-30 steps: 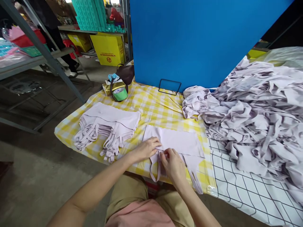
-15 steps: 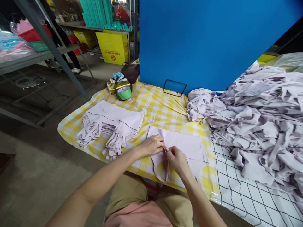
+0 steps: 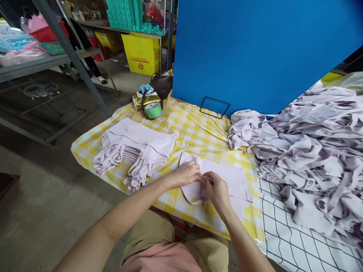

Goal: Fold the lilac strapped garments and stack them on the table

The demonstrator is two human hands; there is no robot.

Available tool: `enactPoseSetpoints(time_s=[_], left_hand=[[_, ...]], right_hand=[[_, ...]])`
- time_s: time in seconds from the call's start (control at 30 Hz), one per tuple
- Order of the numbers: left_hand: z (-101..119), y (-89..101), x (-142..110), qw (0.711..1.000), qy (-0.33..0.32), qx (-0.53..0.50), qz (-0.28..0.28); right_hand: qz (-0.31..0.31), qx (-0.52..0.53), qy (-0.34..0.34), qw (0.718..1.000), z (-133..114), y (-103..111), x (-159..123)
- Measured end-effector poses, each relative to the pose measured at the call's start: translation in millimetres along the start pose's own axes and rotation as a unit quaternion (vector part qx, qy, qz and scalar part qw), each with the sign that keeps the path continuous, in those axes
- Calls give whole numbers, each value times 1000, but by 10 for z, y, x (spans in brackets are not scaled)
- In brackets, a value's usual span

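A flat pale lilac cloth bag (image 3: 229,179) lies on the yellow checked tablecloth (image 3: 193,130) in front of me. My left hand (image 3: 187,173) rests on the bag's near left part with fingers curled, pinching its strap. My right hand (image 3: 217,190) is closed on the same strap (image 3: 193,196), which is folded up onto the bag. The two hands meet at the strap's base. To the left lies a neat stack of the same bags (image 3: 136,145) with their straps hanging toward me.
A big heap of crumpled lilac bags (image 3: 306,147) fills the right side, on a white grid cloth (image 3: 286,241). A blue board (image 3: 255,53) stands behind. A green tape roll (image 3: 153,109) and a gold packet sit at the far left corner. Metal shelving (image 3: 56,56) stands left.
The strap that hung over the table's near edge has been drawn up and folded onto the bag. Both hands have stayed together at its base. The view has shifted slightly.
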State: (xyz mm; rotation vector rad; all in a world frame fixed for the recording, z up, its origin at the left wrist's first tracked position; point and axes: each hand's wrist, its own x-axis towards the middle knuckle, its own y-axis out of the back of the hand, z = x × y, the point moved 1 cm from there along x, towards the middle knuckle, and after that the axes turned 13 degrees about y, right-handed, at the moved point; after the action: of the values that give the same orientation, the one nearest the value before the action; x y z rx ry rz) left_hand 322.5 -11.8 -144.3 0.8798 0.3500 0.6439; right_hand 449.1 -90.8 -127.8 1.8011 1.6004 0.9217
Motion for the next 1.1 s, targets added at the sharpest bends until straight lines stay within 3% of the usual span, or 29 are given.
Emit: enactPoseSetpoints(time_s=[0.2,0.43,0.8,1.1], left_hand=[[14,-6,0,1000,7,-18,-3],[-5,-41,8,1000,9,-21,3],[-26,-111,5,999,4,-18,40],[57,-83,-24,998,39,-12,45]], right_hand=[[-40,-99,78,991,54,16,59],[-121,-278,141,942,-23,20,99],[-236,-345,170,892,-162,104,195],[-257,-346,171,886,-231,98,194]])
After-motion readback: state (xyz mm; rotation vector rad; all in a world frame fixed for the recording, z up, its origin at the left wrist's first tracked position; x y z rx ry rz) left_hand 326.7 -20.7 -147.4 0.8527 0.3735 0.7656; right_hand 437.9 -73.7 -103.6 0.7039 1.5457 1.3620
